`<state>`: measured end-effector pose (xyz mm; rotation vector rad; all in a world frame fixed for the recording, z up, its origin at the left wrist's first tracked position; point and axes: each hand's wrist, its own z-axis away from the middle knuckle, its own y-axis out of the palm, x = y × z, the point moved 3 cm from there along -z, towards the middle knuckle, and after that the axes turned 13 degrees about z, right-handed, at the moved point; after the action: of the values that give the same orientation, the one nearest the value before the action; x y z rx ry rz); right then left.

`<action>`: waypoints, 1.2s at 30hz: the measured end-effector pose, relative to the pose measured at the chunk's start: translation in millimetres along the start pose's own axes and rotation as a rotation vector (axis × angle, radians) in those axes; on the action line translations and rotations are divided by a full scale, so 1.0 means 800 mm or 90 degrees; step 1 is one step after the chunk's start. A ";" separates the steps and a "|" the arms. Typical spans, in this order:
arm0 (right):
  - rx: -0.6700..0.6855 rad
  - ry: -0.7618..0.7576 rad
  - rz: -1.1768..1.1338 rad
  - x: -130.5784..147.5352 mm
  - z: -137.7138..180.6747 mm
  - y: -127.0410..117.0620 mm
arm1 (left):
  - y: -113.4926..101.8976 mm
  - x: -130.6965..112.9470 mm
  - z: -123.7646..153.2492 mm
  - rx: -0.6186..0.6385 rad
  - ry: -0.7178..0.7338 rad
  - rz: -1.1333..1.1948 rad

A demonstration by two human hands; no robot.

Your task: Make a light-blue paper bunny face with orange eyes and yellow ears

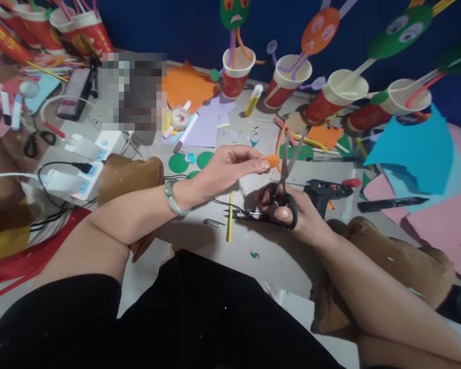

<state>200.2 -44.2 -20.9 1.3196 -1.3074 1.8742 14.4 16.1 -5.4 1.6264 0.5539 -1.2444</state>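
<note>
My left hand (240, 166) pinches a small piece of orange paper (272, 161) between thumb and fingertips. A thin orange strip (280, 141) curls up from beside that piece toward the blades. My right hand (297, 210) grips black-handled scissors (284, 177), thumb and fingers in the loops. The blades point away from me and stand apart, just right of the orange paper. Green paper circles (179, 163) lie on the table left of my left hand. Beneath my hands rest a yellow stick (230, 218) and a safety pin (214, 222).
Red paper cups (238, 74) with paper-faced figures line the back. A black glue gun (326, 192) lies right of my right hand. Blue and pink paper sheets (403, 154) spread at the far right. A power strip (90, 171) with cables sits left, near a phone (75, 92).
</note>
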 end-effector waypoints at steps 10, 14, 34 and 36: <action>0.038 -0.005 -0.008 0.006 -0.002 0.006 | -0.002 0.004 0.003 -0.016 0.006 0.005; 0.038 -0.022 -0.005 0.008 -0.001 0.006 | -0.003 0.006 0.001 -0.021 0.000 0.018; 0.041 0.012 -0.018 0.009 -0.006 0.009 | -0.001 0.004 0.004 -0.013 -0.023 0.044; 0.042 0.017 -0.018 0.010 -0.006 0.009 | -0.001 0.004 0.004 -0.010 -0.022 0.045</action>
<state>189.3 -43.7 -16.8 1.3349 -1.2164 1.9242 13.6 12.6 -8.5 1.5948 0.4801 -1.2110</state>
